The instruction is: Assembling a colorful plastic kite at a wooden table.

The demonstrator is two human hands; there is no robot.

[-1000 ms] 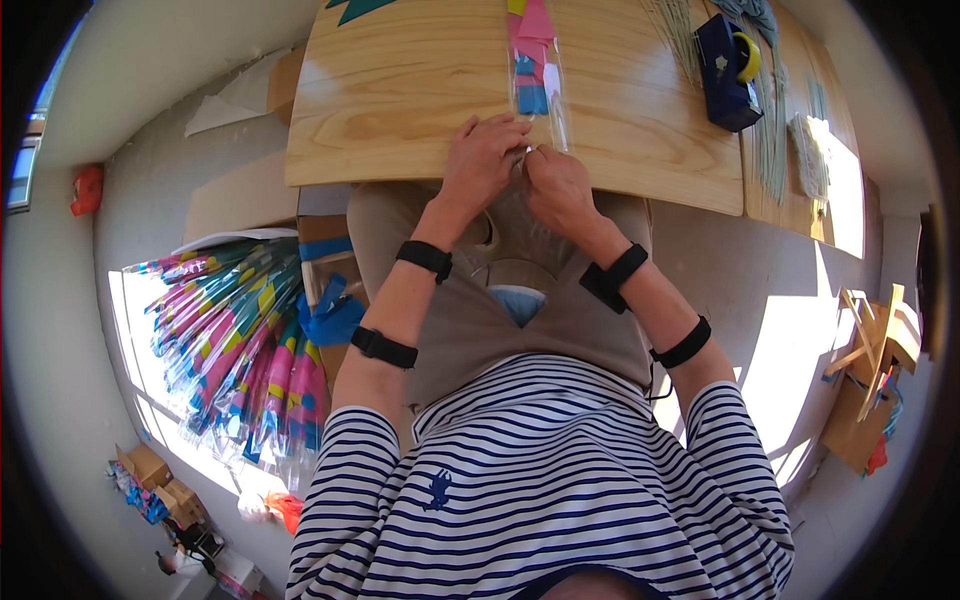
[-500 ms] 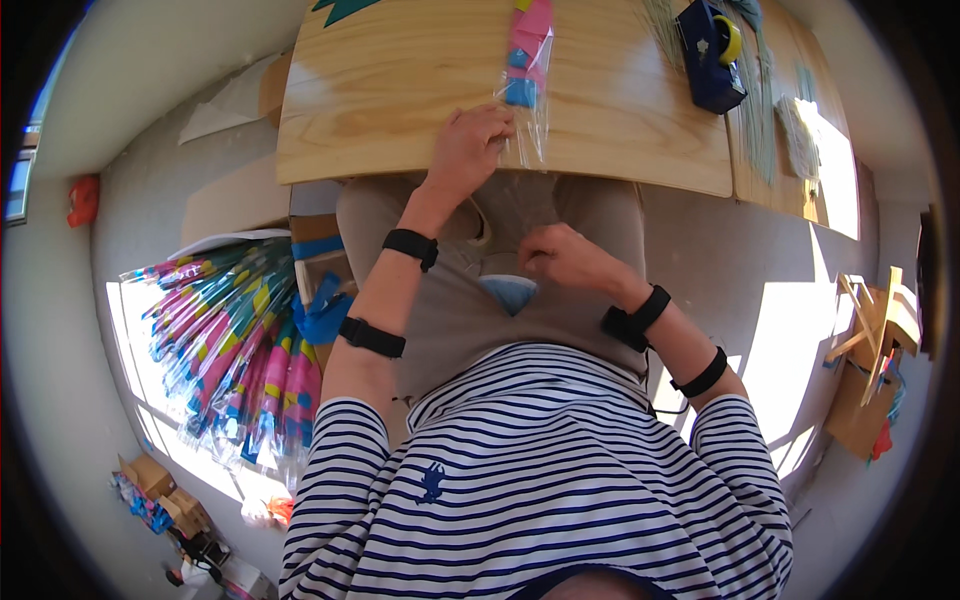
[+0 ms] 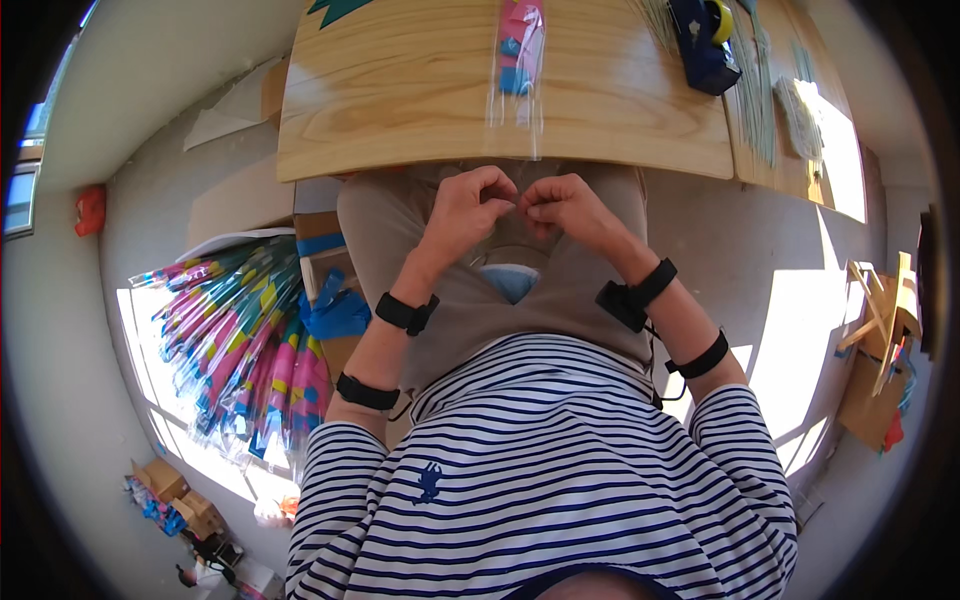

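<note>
Just off the table's near edge, above my lap, my left hand (image 3: 462, 215) and my right hand (image 3: 575, 215) are close together. The thumb and fingers of each are drawn into a pinch, their tips almost meeting. Anything between those fingertips is too small or too clear to make out. On the table in front lies a long clear plastic sleeve (image 3: 517, 112) with pink and blue pieces (image 3: 515, 80) inside. Its transparent end points toward me and reaches the table edge. Neither hand touches the coloured part of the sleeve.
A dark blue tape dispenser (image 3: 706, 50) with yellow tape stands at the table's right, beside thin green stems (image 3: 755, 110). Left of my legs, many colourful wrapped bundles (image 3: 235, 340) fan out near a blue plastic bag (image 3: 335, 305). Cardboard and wood pieces (image 3: 880, 345) are far right.
My left hand has left the sleeve's clear end and come back over my lap. The right hand has risen toward it, and both now meet fingertip to fingertip.
</note>
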